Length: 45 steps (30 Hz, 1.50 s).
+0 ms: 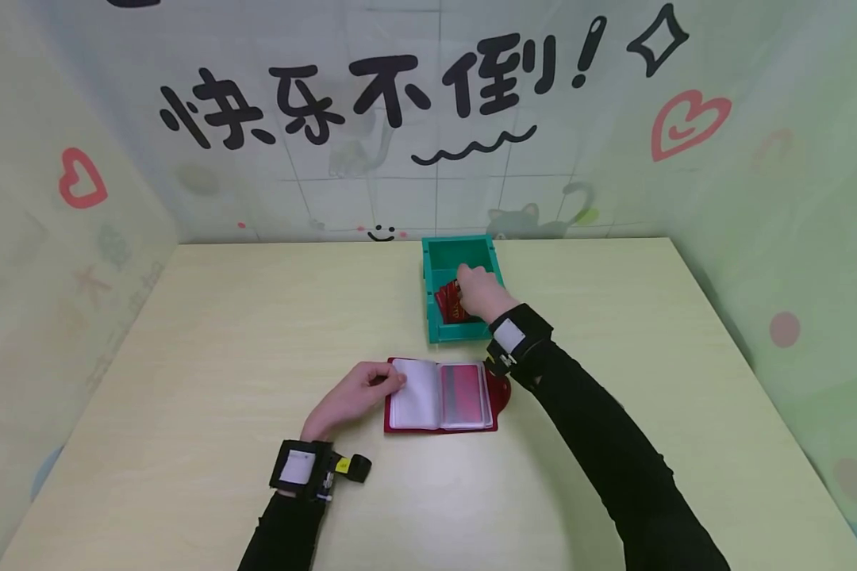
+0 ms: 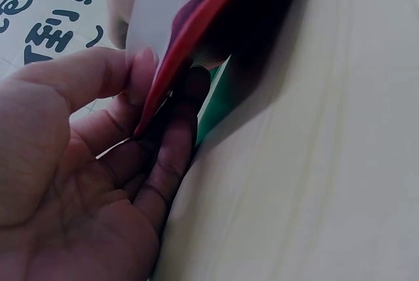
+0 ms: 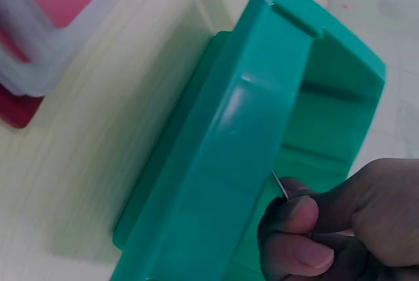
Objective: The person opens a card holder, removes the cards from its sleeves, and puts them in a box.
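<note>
A red card holder [image 1: 440, 395] with clear sleeves lies open on the table, and its pink-filled sleeve shows blurred in the right wrist view [image 3: 52, 6]. My left hand [image 1: 357, 392] pinches its left edge; in the left wrist view thumb and fingers [image 2: 141, 65] grip the red cover [image 2: 196, 29] and a clear page. Behind it stands a green bin [image 1: 460, 254] holding red cards [image 1: 446, 305]. My right hand [image 1: 480, 292] reaches into the bin [image 3: 262, 130]. Its curled fingers [image 3: 294, 219] pinch the thin edge of a card [image 3: 281, 187].
The pale wooden table [image 1: 221, 357] is walled on three sides by decorated panels [image 1: 78, 182]. The bin sits at the back centre, close to the rear wall. Bare tabletop lies left and right of the card holder.
</note>
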Available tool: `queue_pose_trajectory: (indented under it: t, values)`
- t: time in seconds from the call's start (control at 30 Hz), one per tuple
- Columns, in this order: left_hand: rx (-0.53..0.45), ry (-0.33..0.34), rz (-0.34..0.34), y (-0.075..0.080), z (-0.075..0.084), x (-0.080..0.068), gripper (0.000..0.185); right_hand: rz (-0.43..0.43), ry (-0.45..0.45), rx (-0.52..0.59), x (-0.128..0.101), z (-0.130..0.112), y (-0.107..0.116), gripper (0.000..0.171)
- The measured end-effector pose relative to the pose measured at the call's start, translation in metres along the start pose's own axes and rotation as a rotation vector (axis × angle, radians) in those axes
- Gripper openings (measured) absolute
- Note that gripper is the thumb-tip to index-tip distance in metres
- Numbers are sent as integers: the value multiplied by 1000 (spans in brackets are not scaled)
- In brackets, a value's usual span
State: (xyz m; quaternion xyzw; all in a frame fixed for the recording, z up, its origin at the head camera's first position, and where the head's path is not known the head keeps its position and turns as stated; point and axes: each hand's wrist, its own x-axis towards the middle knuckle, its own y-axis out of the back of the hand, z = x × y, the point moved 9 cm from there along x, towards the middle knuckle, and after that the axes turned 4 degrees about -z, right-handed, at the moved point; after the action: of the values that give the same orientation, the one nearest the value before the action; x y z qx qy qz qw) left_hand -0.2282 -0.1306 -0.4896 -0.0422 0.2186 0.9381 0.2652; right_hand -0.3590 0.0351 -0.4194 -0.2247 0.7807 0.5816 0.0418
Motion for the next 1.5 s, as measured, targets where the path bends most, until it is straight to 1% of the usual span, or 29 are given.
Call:
queue_pose_trajectory:
  t: [0.2, 0.37, 0.5, 0.6, 0.7, 0.77, 0.83, 0.93, 1.0, 1.07, 1.1, 1.2, 1.3, 1.33, 1.4, 1.5]
  values:
    - [5, -1, 2, 0, 1, -1, 21, -56, -45, -80, 8, 1, -12, 52]
    - [0, 3, 7, 0, 0, -2, 22, -67, -69, -158, 11, -1, -17, 58]
    - [0, 7, 10, 0, 0, -1, 22, -55, -73, -188, 12, -1, -20, 57]
    - [1, 13, 15, -1, 0, -1, 21, -38, -62, -199, 13, -1, -20, 48]
    - [8, 11, 21, 1, 0, -1, 21, 9, -15, -201, 12, -5, -17, 38]
    - [15, 5, 25, 1, 1, -1, 21, 68, 35, -192, 9, -9, -11, 37]
    - [22, -2, 26, 2, 2, -1, 20, 142, 90, -165, 2, -14, -3, 37]
    - [28, -8, 26, 2, 2, 0, 21, 262, 167, -82, -19, -21, 9, 33]
    - [23, -5, 27, 1, 1, -1, 21, 314, 208, -17, -38, -24, 12, 23]
    - [19, 5, 30, 1, 0, -1, 21, 334, 237, 45, -58, -25, 11, 19]
    - [15, 10, 31, 1, 0, -1, 22, 325, 248, 77, -67, -26, 8, 18]
    - [12, 16, 40, 1, 0, -2, 23, 250, 268, 155, -92, -27, -10, 21]
    - [15, 18, 55, 2, 0, -2, 24, 164, 275, 234, -111, -26, -33, 27]
    - [20, 16, 60, 2, 1, -2, 24, 149, 279, 250, -115, -25, -40, 28]
    - [23, 18, 70, 2, 1, -2, 24, 134, 287, 276, -122, -22, -52, 30]
    - [23, 30, 79, 2, 1, -2, 24, 151, 292, 303, -127, -11, -65, 36]
